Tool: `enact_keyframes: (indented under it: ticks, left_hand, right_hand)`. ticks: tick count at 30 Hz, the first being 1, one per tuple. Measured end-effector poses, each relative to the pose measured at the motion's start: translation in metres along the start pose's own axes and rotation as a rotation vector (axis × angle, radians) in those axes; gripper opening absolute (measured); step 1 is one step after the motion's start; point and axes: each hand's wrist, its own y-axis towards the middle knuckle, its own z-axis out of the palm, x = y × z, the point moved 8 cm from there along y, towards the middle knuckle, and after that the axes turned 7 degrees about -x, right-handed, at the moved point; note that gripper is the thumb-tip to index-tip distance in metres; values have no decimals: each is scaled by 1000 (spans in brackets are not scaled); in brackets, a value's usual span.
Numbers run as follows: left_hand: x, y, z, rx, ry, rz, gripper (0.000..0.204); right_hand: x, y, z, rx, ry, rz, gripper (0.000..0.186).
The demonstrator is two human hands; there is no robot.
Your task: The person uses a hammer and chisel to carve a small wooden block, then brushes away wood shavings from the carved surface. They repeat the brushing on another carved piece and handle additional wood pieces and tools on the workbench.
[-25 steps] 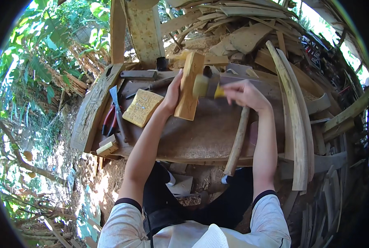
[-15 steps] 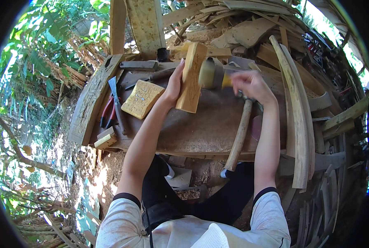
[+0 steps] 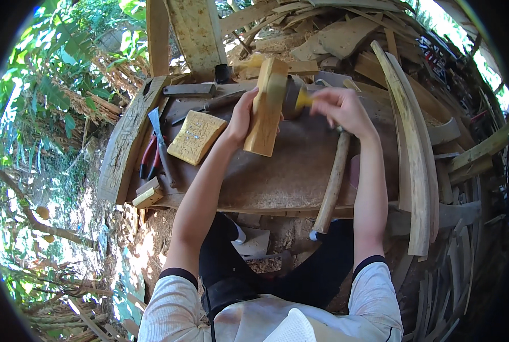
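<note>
My left hand (image 3: pixel 242 118) grips a wooden block (image 3: pixel 262 122) along its left side, holding it tilted upright above the brown worktop (image 3: pixel 237 188). In my right hand (image 3: pixel 344 111) is a wide flat paintbrush (image 3: pixel 293 98) with a yellow handle. Its pale bristles are smeared by motion and overlap the block's upper right face. Left of the block lies a carved, yellowish square wooden piece (image 3: pixel 196 137). Below my right hand a long wooden tool handle (image 3: pixel 333 182) reaches to the worktop's near edge; its head is mostly hidden.
On the worktop's left are a chisel (image 3: pixel 162 149), red-handled pliers (image 3: pixel 149 158), a small wooden block (image 3: pixel 148 196) and a grey bar (image 3: pixel 189 90). A carved plank (image 3: pixel 126 148) borders that side. Long curved wood strips (image 3: pixel 411 154) stand at the right, and scrap wood (image 3: pixel 334 43) is piled behind.
My right hand has moved slightly left with the paintbrush, so its bristles now cross onto the block's face. The left hand and block stay nearly in place.
</note>
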Motion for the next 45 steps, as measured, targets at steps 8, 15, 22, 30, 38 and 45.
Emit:
enact_keyframes:
  ticks: [8,15,22,30,38,45]
  left_hand:
    - [7,9,-3,7,-77,-22,56]
    - [6,7,-10,-16,-78,-4,57]
    - [6,9,-9,-43,-115,-30,57]
    - [7,4,-12,-281,-192,-72,54]
    - [1,5,-5,-78,-50,-27,53]
    - [-7,-1,-8,-26,12,10,60]
  right_hand:
    - [8,-1,-31,-245,265,-113,27]
    - [36,-14,1,0,332,-101,32]
    - [24,-10,-14,-106,649,-114,24]
    - [25,-20,17,275,366,-99,29]
    - [16,-4,-17,-78,532,-125,32]
    - [15,1,-21,-387,401,-169,33]
